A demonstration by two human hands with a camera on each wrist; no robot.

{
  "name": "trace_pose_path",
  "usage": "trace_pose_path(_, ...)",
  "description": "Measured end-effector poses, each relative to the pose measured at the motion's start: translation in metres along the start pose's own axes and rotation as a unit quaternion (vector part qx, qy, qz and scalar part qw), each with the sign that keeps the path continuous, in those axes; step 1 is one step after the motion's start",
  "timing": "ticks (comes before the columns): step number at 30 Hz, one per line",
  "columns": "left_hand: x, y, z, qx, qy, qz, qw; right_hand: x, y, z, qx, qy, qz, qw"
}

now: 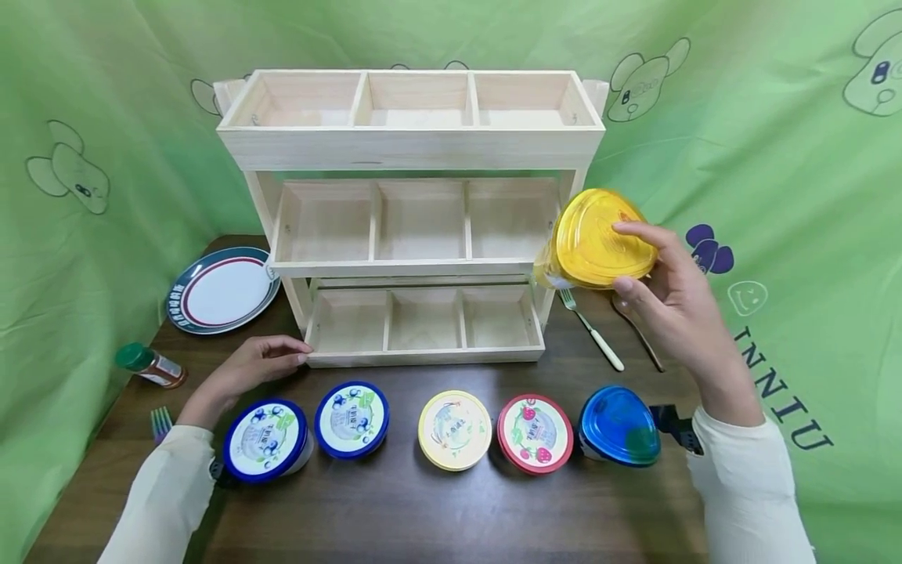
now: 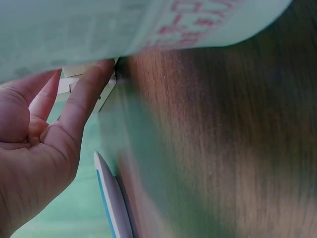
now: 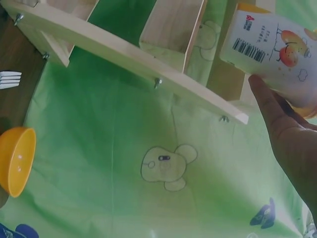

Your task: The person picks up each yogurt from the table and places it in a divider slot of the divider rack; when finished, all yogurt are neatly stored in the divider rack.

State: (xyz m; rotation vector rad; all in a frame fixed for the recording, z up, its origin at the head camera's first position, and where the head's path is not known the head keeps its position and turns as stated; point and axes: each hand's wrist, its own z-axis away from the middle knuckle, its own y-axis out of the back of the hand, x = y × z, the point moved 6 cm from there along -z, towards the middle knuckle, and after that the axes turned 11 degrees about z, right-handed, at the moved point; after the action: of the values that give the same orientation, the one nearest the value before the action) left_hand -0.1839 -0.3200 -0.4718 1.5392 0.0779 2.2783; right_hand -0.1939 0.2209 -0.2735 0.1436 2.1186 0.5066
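Observation:
My right hand (image 1: 676, 305) holds a tub with a yellow rounded-triangular lid (image 1: 599, 239) in the air, by the right side of the wooden three-tier shelf (image 1: 416, 149). In the right wrist view, the tub's white label (image 3: 277, 47) shows a barcode and orange fruit figures; the right hand (image 3: 292, 134) grips it from below. My left hand (image 1: 264, 362) touches the front left corner of the shelf's bottom tray (image 1: 423, 359). In the left wrist view, the left hand (image 2: 54, 134) has one finger nearly straight against the wood; a blurred white tub (image 2: 124, 29) covers the top.
Across the table front stand two blue-lidded tubs (image 1: 264, 440), a cream-lidded tub (image 1: 454, 431), a red-lidded tub (image 1: 535, 435) and a blue rounded-triangular-lidded tub (image 1: 620, 427). A plate (image 1: 225, 290) and spice jar (image 1: 151, 364) lie left; a fork (image 1: 595, 333), spoon (image 1: 637, 333) and orange bowl (image 3: 17, 161) right.

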Motion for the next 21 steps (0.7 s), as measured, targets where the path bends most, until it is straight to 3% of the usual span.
trace_pose_path(7, -0.002, -0.001, -0.004, -0.003, 0.001, 0.007, 1.0000, 0.002, -0.013, -0.019, 0.016, 0.022, -0.050, 0.998)
trace_pose_path(13, -0.001, -0.001, -0.005, -0.007, -0.003, 0.011, 0.9999, 0.008, -0.024, -0.034, 0.023, 0.052, -0.063, 0.996)
trace_pose_path(21, -0.002, 0.001, -0.004, -0.008, 0.000, 0.014, 0.9999, 0.014, -0.034, -0.044, 0.020, 0.035, -0.074, 0.996)
